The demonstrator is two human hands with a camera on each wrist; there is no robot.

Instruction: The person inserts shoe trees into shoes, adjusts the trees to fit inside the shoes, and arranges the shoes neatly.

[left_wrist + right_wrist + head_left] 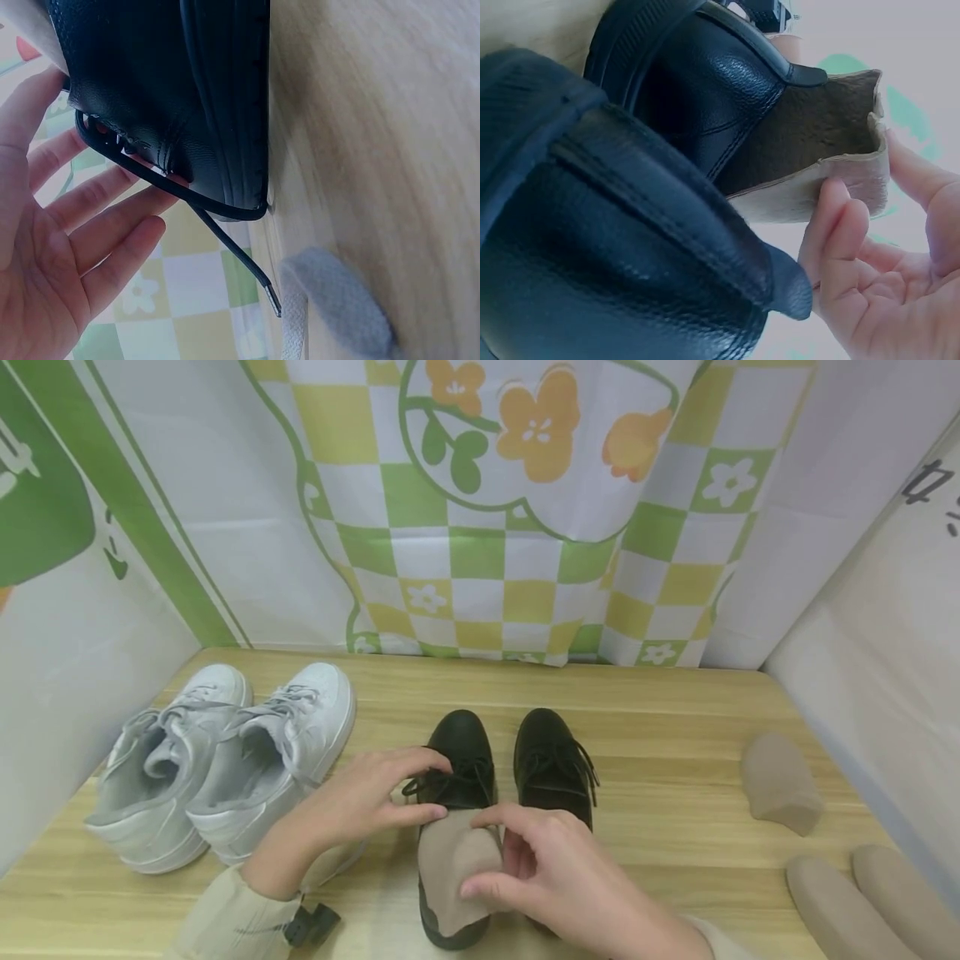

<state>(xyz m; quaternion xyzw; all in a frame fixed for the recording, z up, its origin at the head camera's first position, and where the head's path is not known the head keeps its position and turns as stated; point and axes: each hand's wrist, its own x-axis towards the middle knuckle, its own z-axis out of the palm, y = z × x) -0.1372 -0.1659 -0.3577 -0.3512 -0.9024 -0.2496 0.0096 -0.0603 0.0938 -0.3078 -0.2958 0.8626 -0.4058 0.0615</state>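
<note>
A pair of black lace-up shoes stands in the middle, toes pointing away. A beige molded-pulp shoe insert (450, 860) sits in the opening of the left black shoe (461, 739), part of it above the collar. My right hand (558, 868) pinches the insert's right side between thumb and fingers; the right wrist view shows its hollow end (810, 142). Beside the laces, my left hand (360, 797) has its thumb and fingers spread at the shoe's tongue, fingers touching near the lace (157, 180). Right of it stands the other black shoe (547, 752), partly hidden by my right hand.
Two white sneakers (277, 735) stand at the left on the wooden board (660, 735). At the right lie another beige insert (780, 781) and two long rounded beige pieces (847, 902). A checkered, flowered cloth (480, 560) hangs behind. A small black object (311, 927) is by my left cuff.
</note>
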